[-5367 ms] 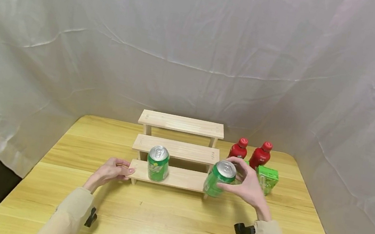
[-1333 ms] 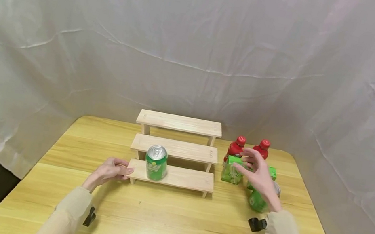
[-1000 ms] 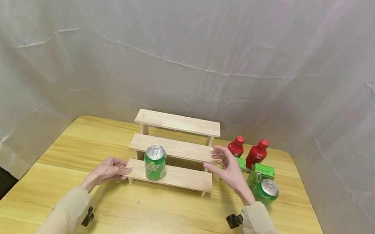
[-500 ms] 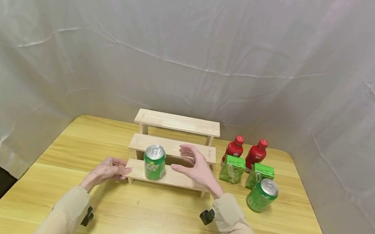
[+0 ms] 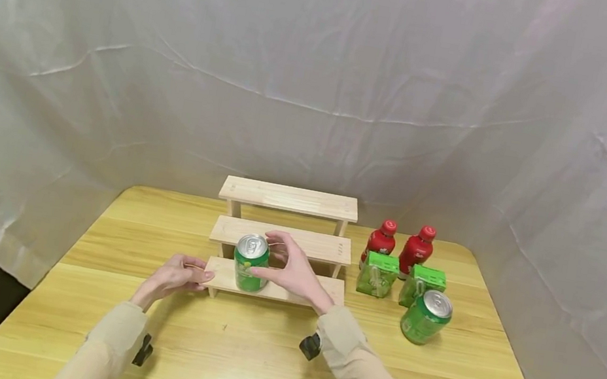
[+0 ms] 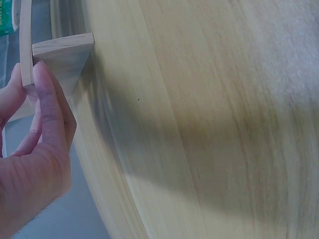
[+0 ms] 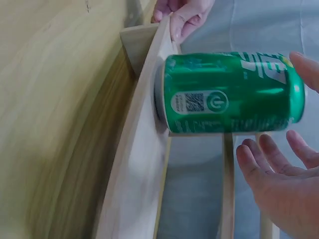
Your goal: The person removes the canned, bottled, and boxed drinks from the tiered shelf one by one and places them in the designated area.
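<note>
My left hand pinches the left end of the lowest step of a three-step wooden display stand, thumb on top and fingers beneath. A green soda can stands upright towards the left of that step. My right hand reaches around the can's right side, thumb in front and fingers behind. In the right wrist view, a gap shows between the can and the fingers, while the thumb is close to its top. A second green soda can stands on the table at the right.
Behind the second can are two green drink cartons and two red bottles, right of the stand. The wooden table is enclosed by grey cloth curtains.
My right hand has set the second can down on the table at the right, let go, and moved left to the can on the step. My left hand keeps its pinch.
</note>
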`<state>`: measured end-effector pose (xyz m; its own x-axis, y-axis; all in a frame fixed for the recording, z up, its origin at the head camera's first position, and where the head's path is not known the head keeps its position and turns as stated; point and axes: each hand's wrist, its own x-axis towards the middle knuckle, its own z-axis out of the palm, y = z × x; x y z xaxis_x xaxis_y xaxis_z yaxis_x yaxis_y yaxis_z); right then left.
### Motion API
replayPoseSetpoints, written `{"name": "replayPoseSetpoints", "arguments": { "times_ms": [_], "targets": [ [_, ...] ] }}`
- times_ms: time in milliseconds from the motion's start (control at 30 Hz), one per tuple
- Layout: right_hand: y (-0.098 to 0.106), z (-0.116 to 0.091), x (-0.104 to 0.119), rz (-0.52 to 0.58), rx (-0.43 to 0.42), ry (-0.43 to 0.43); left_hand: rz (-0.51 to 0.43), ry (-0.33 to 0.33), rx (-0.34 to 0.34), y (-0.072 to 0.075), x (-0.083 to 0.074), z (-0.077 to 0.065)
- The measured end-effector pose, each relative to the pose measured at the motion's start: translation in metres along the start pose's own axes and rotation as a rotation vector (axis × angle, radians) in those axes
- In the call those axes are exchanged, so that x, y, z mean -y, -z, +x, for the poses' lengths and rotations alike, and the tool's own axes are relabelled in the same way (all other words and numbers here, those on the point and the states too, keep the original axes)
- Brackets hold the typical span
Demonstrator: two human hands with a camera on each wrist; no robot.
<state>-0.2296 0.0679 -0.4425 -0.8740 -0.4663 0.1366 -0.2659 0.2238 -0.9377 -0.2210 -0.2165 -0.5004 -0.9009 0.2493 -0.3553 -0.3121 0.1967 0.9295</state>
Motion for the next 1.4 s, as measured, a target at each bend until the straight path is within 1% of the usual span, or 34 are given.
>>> {"name": "replayPoseSetpoints", "arguments": {
  "times_ms": [100, 333, 567, 767, 1067, 1300, 1400],
  "targets": [
    [-0.006, 0.005, -0.002, 0.001, 0.008, 0.018, -0.002, 0.003, -0.006, 0.0, 0.0, 0.0],
    [-0.015, 0.012, -0.007, -0.076, -0.006, 0.041, 0.0, 0.007, -0.011, 0.0, 0.001, 0.0],
    [-0.018, 0.014, -0.006, -0.082, -0.028, 0.045, 0.002, 0.006, -0.004, 0.001, 0.001, -0.001],
    [-0.018, 0.014, -0.004, -0.066, -0.027, 0.04, 0.01, 0.002, -0.003, 0.002, 0.001, -0.001],
    [-0.01, 0.011, -0.002, -0.023, -0.044, 0.02, 0.006, 0.004, -0.005, 0.001, 0.002, 0.0],
    [0.006, 0.001, 0.003, -0.028, -0.05, 0.051, 0.0, 0.002, -0.006, 0.001, 0.002, 0.0],
    [0.014, -0.005, 0.004, -0.024, -0.056, 0.05, -0.002, 0.001, -0.008, 0.001, 0.002, 0.0]
  ]
}}
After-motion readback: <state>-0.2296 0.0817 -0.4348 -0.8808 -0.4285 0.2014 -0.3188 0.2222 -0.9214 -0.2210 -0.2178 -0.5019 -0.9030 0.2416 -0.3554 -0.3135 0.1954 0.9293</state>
